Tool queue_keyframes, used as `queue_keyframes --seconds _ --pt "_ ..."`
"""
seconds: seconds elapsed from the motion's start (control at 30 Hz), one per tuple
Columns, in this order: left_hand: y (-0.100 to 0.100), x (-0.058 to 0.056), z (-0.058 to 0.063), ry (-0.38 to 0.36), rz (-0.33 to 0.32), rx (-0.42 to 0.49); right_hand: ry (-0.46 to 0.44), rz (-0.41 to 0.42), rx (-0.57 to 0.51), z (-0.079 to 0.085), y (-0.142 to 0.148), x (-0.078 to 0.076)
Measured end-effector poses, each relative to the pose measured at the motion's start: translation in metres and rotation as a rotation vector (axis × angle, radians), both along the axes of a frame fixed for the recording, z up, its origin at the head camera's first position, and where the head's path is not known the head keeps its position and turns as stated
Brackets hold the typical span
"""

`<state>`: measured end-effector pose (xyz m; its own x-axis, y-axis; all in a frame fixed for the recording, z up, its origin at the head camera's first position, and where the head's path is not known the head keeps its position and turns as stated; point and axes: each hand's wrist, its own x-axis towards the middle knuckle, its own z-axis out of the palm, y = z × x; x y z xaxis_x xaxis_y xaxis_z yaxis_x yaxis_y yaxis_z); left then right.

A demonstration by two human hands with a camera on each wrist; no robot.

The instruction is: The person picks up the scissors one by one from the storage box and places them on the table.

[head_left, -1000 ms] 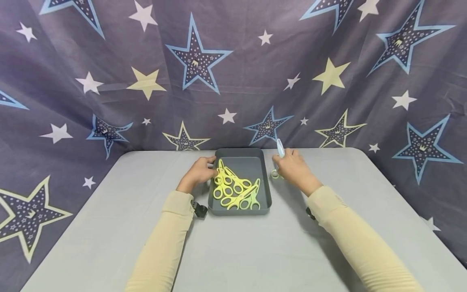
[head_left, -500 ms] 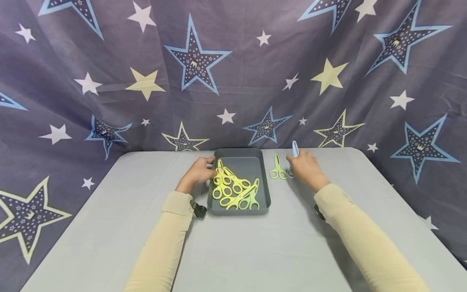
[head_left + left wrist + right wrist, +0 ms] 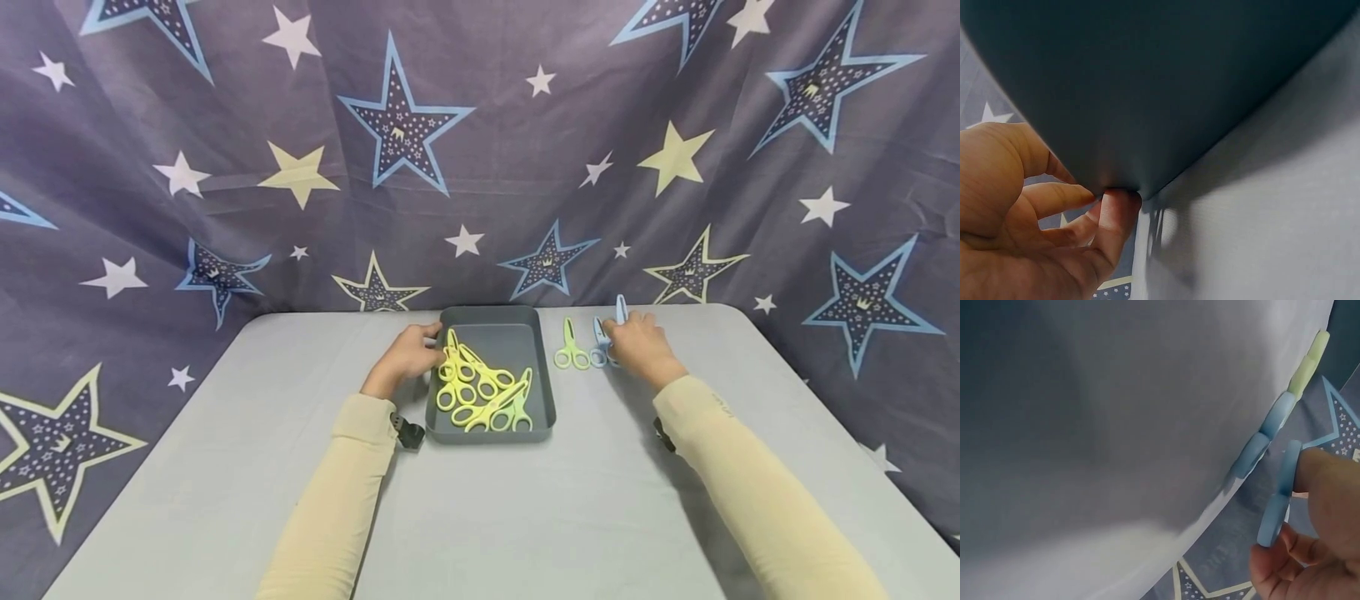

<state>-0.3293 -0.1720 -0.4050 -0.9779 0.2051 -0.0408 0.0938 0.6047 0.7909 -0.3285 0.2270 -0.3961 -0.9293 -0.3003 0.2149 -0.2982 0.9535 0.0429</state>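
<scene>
My left hand (image 3: 408, 352) grips the left wall of a dark grey tray (image 3: 495, 321), its fingers at the bottom edge in the left wrist view. Several yellow scissors (image 3: 491, 406) and a light green pair (image 3: 519, 408) lie heaped in the tray. My right hand (image 3: 641, 346) pinches light blue scissors (image 3: 621, 308) with the blades pointing away; their handle loops (image 3: 1287, 469) show in the right wrist view. To its left on the table lie a second blue pair of scissors (image 3: 599, 332) and a green pair (image 3: 568, 333), side by side, blades away from me.
The table (image 3: 480, 517) has a pale grey cover. A dark curtain (image 3: 495, 217) printed with stars hangs right behind its far edge. The tray stands near that edge, left of the row of scissors.
My right hand has moved right, away from the tray. The green scissors came into view first, then the blue pair on the table beside them. My left hand stays at the tray.
</scene>
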Motion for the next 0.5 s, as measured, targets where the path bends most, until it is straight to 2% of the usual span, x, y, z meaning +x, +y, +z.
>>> queue_keyframes --seconds 0.17,0.5 --pt "0.000 0.000 -0.001 -0.003 0.002 0.006 -0.058 -0.019 -0.003 0.000 0.007 -0.003" --pt "0.000 -0.001 -0.001 0.001 0.010 0.009 -0.089 -0.003 -0.046 -0.002 0.029 -0.009"
